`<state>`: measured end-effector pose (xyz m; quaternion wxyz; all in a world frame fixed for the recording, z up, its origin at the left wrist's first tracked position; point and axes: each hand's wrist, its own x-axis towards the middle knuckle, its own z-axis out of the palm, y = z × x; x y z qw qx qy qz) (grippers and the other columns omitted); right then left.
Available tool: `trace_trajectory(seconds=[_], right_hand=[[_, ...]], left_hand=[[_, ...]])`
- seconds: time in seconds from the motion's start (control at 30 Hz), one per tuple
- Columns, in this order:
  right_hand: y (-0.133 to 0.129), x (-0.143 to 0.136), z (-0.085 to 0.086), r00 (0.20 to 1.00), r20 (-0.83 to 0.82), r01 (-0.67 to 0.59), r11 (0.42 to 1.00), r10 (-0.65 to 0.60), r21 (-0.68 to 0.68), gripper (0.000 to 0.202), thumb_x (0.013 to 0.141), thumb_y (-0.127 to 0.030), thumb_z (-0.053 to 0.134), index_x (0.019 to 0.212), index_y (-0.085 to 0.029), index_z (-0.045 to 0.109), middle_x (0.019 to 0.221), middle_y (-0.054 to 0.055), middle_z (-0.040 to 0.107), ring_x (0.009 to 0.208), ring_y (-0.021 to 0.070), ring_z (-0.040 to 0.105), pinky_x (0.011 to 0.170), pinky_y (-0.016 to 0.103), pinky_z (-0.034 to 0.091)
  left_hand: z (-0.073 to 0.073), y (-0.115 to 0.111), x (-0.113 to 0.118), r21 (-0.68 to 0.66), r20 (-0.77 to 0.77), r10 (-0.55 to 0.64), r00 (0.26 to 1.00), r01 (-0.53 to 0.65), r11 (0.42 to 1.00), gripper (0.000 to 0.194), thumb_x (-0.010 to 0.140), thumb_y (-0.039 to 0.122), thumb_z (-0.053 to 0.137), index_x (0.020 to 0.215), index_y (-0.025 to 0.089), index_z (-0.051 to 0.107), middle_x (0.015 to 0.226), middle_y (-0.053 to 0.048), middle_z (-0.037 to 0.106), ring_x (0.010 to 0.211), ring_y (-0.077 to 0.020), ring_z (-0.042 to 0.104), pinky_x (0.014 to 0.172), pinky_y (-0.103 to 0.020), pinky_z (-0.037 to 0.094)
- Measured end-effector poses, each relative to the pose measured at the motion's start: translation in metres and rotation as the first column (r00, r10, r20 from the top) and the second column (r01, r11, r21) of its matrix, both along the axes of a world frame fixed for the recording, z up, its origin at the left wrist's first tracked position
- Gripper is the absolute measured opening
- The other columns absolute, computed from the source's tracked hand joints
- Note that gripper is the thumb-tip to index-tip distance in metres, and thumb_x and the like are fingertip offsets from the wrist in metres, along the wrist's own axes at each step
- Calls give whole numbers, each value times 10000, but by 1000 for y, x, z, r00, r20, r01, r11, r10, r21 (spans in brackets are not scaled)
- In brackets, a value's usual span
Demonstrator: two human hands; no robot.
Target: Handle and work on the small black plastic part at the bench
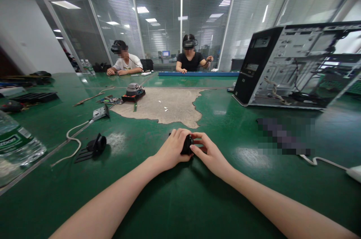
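A small black part (186,145) is between my two hands, just above or on the green table (175,201), near the middle of the view. My left hand (175,148) wraps round its left side, with the fingers over its top. From the right, the thumb and fingertips of my right hand (207,152) pinch its round end. My fingers cover much of the part, so its full shape is hidden. Beyond my hands lies a torn-edged grey-brown patch (180,107) with a few white scraps on it.
An open computer case (296,66) stands at the right. At the left are a water bottle (19,145), a black bracket-like part (94,146) and a metal piece with a cable (100,113). A fan-like unit (134,91) sits further back. Two people sit across the table.
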<state>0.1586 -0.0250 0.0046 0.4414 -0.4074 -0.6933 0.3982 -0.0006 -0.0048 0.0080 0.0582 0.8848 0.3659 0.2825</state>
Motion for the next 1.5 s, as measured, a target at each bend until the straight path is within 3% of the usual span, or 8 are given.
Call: trace_trajectory(seconds=[0.13, 0.33, 0.6, 0.83, 1.1, 1.37, 1.5], right_hand=[[-1, 0, 1, 999, 27, -30, 1000, 30, -2, 222, 770, -211, 479, 992, -194, 465, 974, 50, 506, 893, 152, 538, 726, 297, 498], [-3, 1, 0, 999, 46, 16, 986, -24, 167, 169, 751, -196, 503, 919, -210, 505, 979, 41, 493, 957, 164, 498, 752, 292, 487], [0, 1, -2, 1000, 30, -6, 1000, 6, -2, 268, 764, -224, 495, 1028, -205, 448, 1000, 53, 513, 880, 152, 548, 727, 314, 507], [-3, 1, 0, 1000, 29, 7, 987, -12, 161, 186, 740, -194, 517, 923, -218, 502, 1001, 43, 490, 987, 174, 492, 766, 308, 500], [-2, 1, -2, 999, 33, 18, 998, -20, 62, 263, 755, -205, 506, 1011, -208, 443, 999, 50, 519, 925, 163, 543, 761, 328, 500], [-5, 0, 0, 999, 36, -4, 987, -2, 163, 210, 740, -189, 516, 945, -222, 485, 1001, 39, 487, 958, 163, 506, 775, 309, 500], [-4, 0, -1, 1000, 22, -15, 994, 13, 108, 173, 767, -210, 492, 939, -216, 471, 968, 33, 505, 944, 157, 526, 774, 308, 496]], left_hand=[[0, 0, 0, 9, -12, 0, 1000, 0, 1000, 559, 619, 174, 605, 1104, 189, 327, 1067, -74, 442, 951, -235, 416, 800, -384, 380], [0, 0, -1, 3, -13, -9, 1000, 9, 1000, 575, 615, 157, 603, 1109, 198, 313, 1081, -73, 437, 971, -241, 415, 808, -395, 374], [1, 0, 0, -16, -2, -4, 1000, 4, 1000, 576, 611, 154, 602, 1111, 202, 320, 1072, -70, 439, 946, -235, 419, 800, -391, 378], [1, -1, 0, -17, 1, -13, 1000, 13, 1000, 598, 598, 130, 596, 1118, 208, 312, 1088, -68, 433, 962, -236, 413, 807, -391, 374], [2, -1, 0, -20, -3, -5, 1000, 4, 1000, 578, 603, 150, 601, 1107, 204, 325, 1071, -68, 442, 951, -235, 421, 803, -394, 374], [2, -1, -1, -24, -3, -14, 1000, 14, 1000, 598, 594, 124, 594, 1115, 217, 314, 1099, -66, 432, 975, -244, 412, 807, -402, 376], [1, -1, -1, -14, -5, -5, 1000, 5, 1000, 580, 609, 143, 596, 1113, 204, 318, 1088, -69, 435, 974, -242, 413, 813, -398, 375]])
